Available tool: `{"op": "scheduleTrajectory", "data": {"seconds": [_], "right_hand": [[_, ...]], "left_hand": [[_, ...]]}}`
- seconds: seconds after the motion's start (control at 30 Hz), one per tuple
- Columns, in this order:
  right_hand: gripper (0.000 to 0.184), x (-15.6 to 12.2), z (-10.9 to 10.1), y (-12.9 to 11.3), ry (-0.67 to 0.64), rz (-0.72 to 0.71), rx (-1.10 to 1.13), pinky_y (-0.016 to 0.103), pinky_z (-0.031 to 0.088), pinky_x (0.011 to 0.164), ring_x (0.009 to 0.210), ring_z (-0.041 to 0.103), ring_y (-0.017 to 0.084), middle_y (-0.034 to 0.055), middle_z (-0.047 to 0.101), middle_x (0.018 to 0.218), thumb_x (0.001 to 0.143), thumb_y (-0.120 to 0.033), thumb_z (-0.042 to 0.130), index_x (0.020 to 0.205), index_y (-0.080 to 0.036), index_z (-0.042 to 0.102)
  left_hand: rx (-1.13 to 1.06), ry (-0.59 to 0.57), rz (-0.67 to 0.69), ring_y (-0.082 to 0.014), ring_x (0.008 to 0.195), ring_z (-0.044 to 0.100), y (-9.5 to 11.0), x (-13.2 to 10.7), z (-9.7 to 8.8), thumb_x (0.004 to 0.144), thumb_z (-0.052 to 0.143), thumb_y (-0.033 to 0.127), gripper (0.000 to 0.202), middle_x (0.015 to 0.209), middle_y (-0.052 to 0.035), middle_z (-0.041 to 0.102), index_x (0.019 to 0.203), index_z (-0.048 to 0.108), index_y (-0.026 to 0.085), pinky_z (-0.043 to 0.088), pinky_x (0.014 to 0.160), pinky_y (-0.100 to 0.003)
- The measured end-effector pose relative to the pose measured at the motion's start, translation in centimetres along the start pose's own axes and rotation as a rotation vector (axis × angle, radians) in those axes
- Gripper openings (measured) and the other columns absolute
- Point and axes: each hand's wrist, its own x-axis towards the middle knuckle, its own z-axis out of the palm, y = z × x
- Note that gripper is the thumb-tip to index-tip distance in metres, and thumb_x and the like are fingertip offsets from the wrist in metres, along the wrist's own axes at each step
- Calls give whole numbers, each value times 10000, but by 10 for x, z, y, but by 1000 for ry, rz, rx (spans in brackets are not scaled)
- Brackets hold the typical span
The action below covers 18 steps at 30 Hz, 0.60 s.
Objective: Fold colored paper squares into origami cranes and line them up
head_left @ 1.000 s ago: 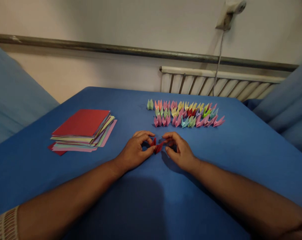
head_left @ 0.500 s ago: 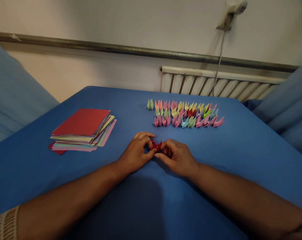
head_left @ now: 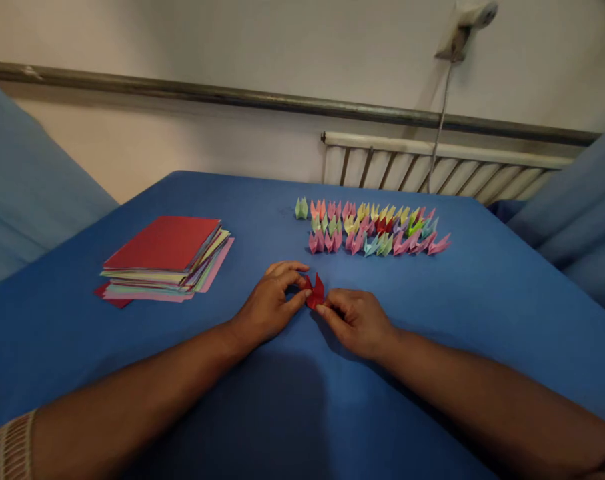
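A small red folded paper crane (head_left: 316, 293) is between my two hands, just above the blue tabletop. My left hand (head_left: 275, 298) pinches its left side between thumb and fingers, which hide part of the paper. At its lower right edge, the thumb and curled fingers of my right hand (head_left: 357, 320) grip the paper. One pointed flap stands up between the hands. Beyond them stand rows of folded paper cranes (head_left: 355, 241) in pink, yellow, green, blue and red.
To the left lies a stack of coloured paper squares (head_left: 165, 247) with red on top. The blue table (head_left: 262, 220) reaches back to a wall with a metal pipe (head_left: 222, 95) and a radiator (head_left: 397, 160). Blue curtains (head_left: 27, 167) hang at both sides.
My right hand has shifted slightly down and its grip is now at the crane's lower right edge. More of the red paper shows, with a flap pointing up.
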Motion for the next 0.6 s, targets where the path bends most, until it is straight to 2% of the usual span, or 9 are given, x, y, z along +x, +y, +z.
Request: {"op": "scheduleTrajectory", "data": {"seconds": [0.1, 0.23, 0.3, 0.37, 0.43, 0.53, 0.6], "right_hand": [[344, -1, -4, -3, -19, -24, 23, 257, 310, 562, 553, 470, 103, -19, 542, 619, 976, -320, 432, 678, -185, 536], [378, 1, -5, 1, 82, 45, 153, 250, 331, 551, 549, 463, 105, -26, 491, 583, 980, -368, 418, 658, -190, 508], [297, 3, -2, 6, 171, 124, 246, 239, 366, 554, 573, 495, 108, -25, 528, 625, 957, -369, 467, 730, -193, 541], [166, 5, 2, 11, 223, 184, 348, 229, 401, 547, 583, 525, 104, -18, 588, 727, 903, -361, 563, 912, -196, 584], [215, 7, 7, 15, 212, 175, 400, 226, 426, 548, 584, 535, 99, -11, 609, 794, 858, -326, 622, 1032, -204, 597], [70, 9, 11, 17, 180, 126, 357, 230, 430, 564, 597, 533, 103, -6, 609, 764, 850, -248, 603, 894, -207, 638], [62, 9, 12, 19, 185, 157, 342, 229, 425, 559, 599, 538, 109, -7, 611, 720, 845, -214, 578, 796, -202, 614]], "left_hand": [[10, 9, 20, -230, 1153, 551, -1, -1, 0, 854, 603, 238, 45, 1188, -64, 636, 851, 635, 207, 402, 1023, -456], [12, 3, 50, -225, 1150, 552, -3, -1, 0, 850, 622, 243, 40, 1169, -57, 642, 838, 642, 210, 406, 1017, -452], [17, -8, 61, -221, 1150, 551, -3, -1, 0, 853, 621, 233, 40, 1170, -53, 641, 838, 652, 213, 408, 1015, -448], [22, -28, 80, -219, 1162, 543, -2, -1, 0, 860, 614, 222, 52, 1178, -49, 638, 853, 665, 219, 403, 1021, -446], [18, -44, 106, -217, 1174, 535, -2, -1, 0, 867, 608, 221, 68, 1182, -45, 637, 874, 675, 225, 398, 1028, -441], [8, -52, 112, -222, 1177, 536, 0, -1, 0, 868, 605, 234, 80, 1174, -47, 646, 886, 682, 224, 395, 1033, -442], [6, -45, 76, -228, 1161, 549, 0, -1, 0, 852, 604, 227, 74, 1164, -54, 654, 850, 677, 211, 400, 1028, -444]]}}
